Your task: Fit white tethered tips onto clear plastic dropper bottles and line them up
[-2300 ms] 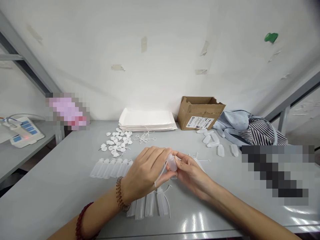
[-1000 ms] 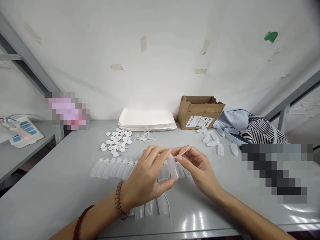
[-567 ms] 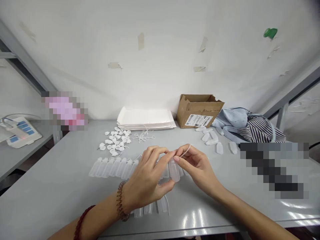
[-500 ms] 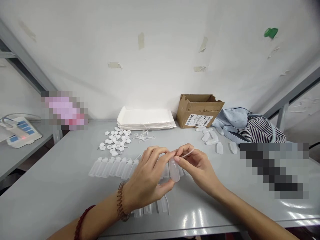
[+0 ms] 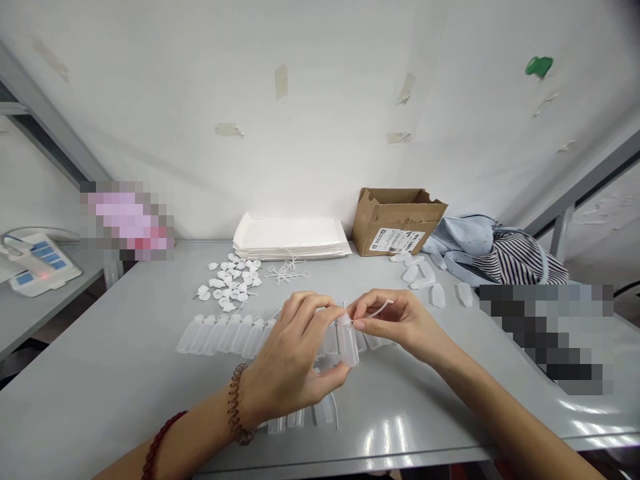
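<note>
My left hand (image 5: 293,357) is closed on a small translucent plastic bottle (image 5: 349,345), fingers at its top and thumb under its base. The bottle stands nearly upright above the table. At its neck, my right hand (image 5: 405,323) pinches a thin white strap (image 5: 383,309), whose free end sticks out to the right. Behind my hands runs a row of similar bottles (image 5: 215,337), partly covered by my left hand. A few more clear bottles (image 5: 296,419) lie near the front, below my left wrist.
White caps (image 5: 230,287) are heaped at the back left, beside a tangle of white straps (image 5: 286,272). Behind them lie stacked white envelopes (image 5: 293,239) and a cardboard box (image 5: 395,223). Loose translucent pieces (image 5: 425,275) and a striped blue bag (image 5: 520,257) are at the right.
My right hand has shifted slightly, its thumb and finger now beside the bottle's neck, and more of the neck shows. My left hand keeps hold of the bottle.
</note>
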